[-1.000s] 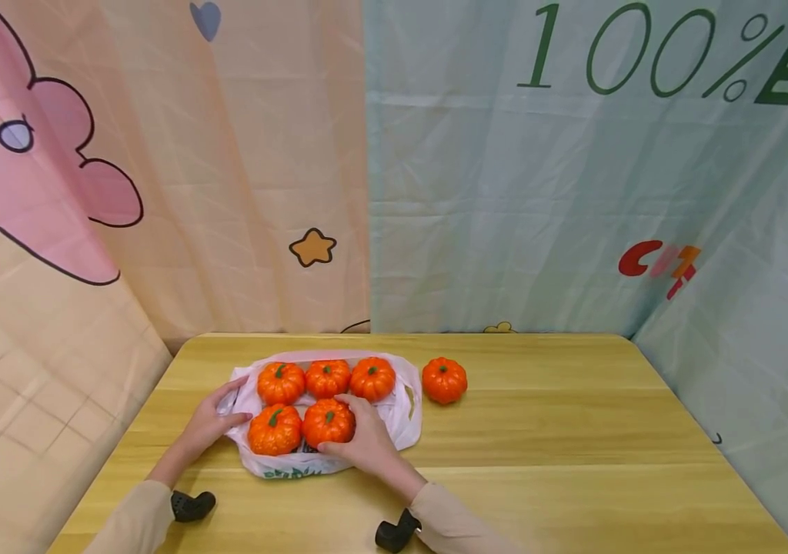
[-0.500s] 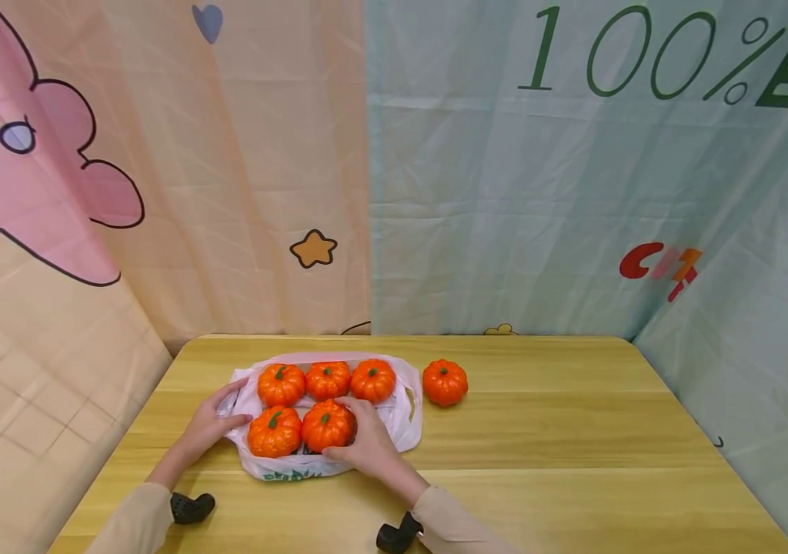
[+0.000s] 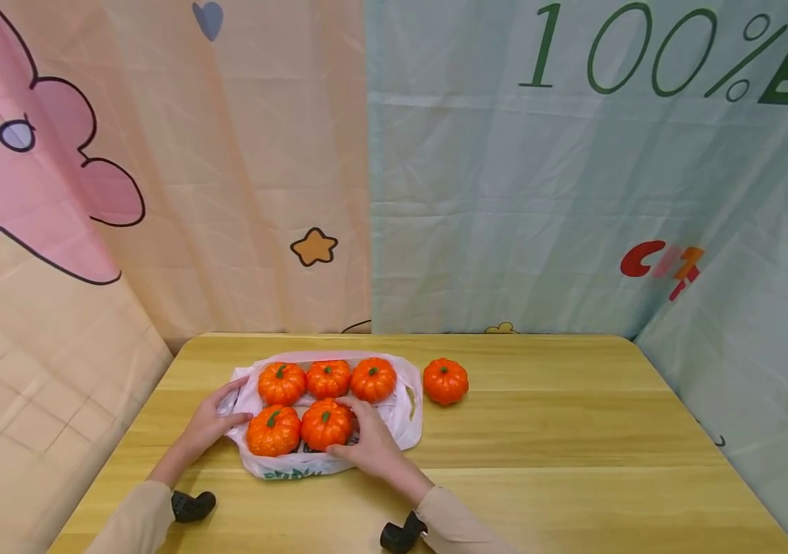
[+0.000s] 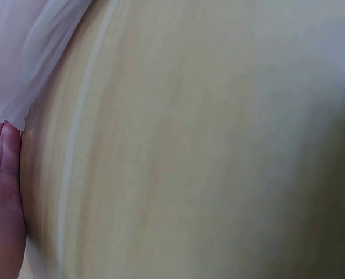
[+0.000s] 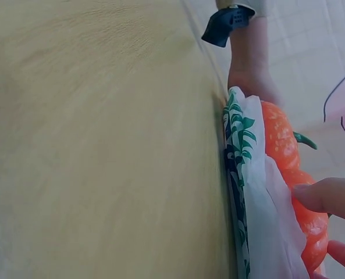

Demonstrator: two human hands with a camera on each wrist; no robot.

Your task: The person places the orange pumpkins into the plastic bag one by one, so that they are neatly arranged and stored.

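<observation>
In the head view an open white plastic bag (image 3: 401, 431) lies on the table with several orange pumpkins inside, in two rows. My left hand (image 3: 208, 419) holds the bag's left edge, thumb and index finger apart; in the left wrist view thin plastic drapes over the fingertips. My right hand (image 3: 372, 440) grips the front-row right pumpkin (image 3: 326, 425) from its right side. Its thumb (image 5: 315, 195) touches this pumpkin in the right wrist view. Just left sits another pumpkin (image 3: 273, 431). Behind are the left (image 3: 282, 383), middle (image 3: 328, 378) and right (image 3: 373, 379) back-row pumpkins.
One more pumpkin (image 3: 445, 381) stands on the table outside the bag, just beyond its right edge. The wooden table (image 3: 574, 431) stretches away to the right. Printed curtains (image 3: 505, 192) hang behind it and at both sides. Black wrist mounts (image 3: 193, 507) sit at both sleeves.
My right hand has shifted slightly right, its thumb sliding along the front-row right pumpkin, which has moved a little left. My left hand stays in place.
</observation>
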